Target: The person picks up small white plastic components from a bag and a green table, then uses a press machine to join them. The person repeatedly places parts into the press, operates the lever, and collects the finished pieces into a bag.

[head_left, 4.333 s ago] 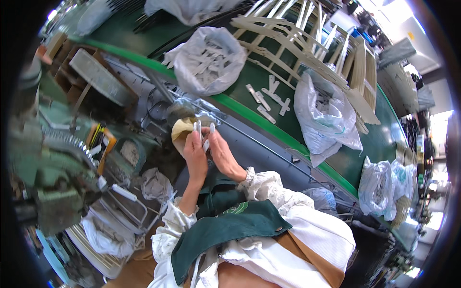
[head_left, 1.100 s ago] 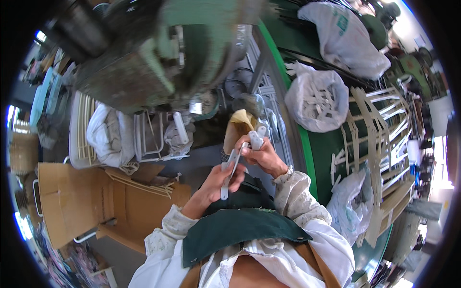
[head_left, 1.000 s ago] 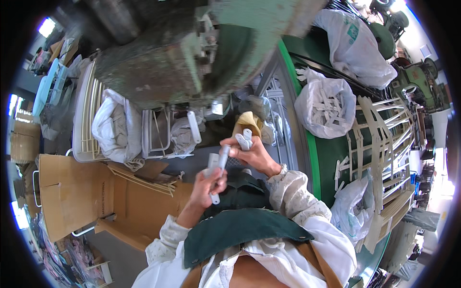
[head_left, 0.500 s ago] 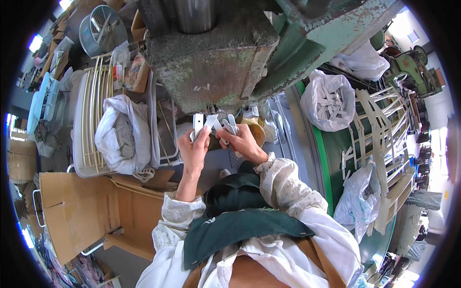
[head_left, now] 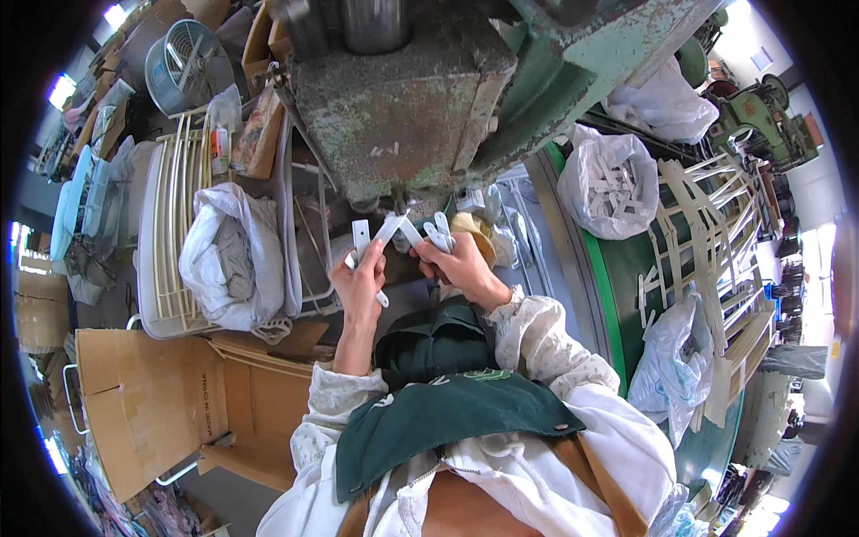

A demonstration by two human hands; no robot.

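Note:
My left hand (head_left: 358, 285) is closed round a few flat white metal strips (head_left: 361, 236) with rounded, holed ends. One strip end pokes out below its fingers. My right hand (head_left: 465, 268) pinches similar white strips (head_left: 439, 236), fanned upward from the fingers. Two of the strips, one from each hand, lean together and meet at their tips in an inverted V, just under the tool of a worn green press (head_left: 394, 134). Whether those two are joined there I cannot tell.
At the right, a white sack (head_left: 610, 183) full of white strips stands on a green table (head_left: 617, 268) beside stacked pale metal frames (head_left: 707, 268). Another white sack (head_left: 234, 259) lies on slatted rails at left, above an open cardboard box (head_left: 148, 403). A fan (head_left: 186, 67) stands behind.
Both hands still grip their strips. The strips in my left hand have turned, and one end now shows below its fingers. The two leaning strips now meet more clearly at their tips.

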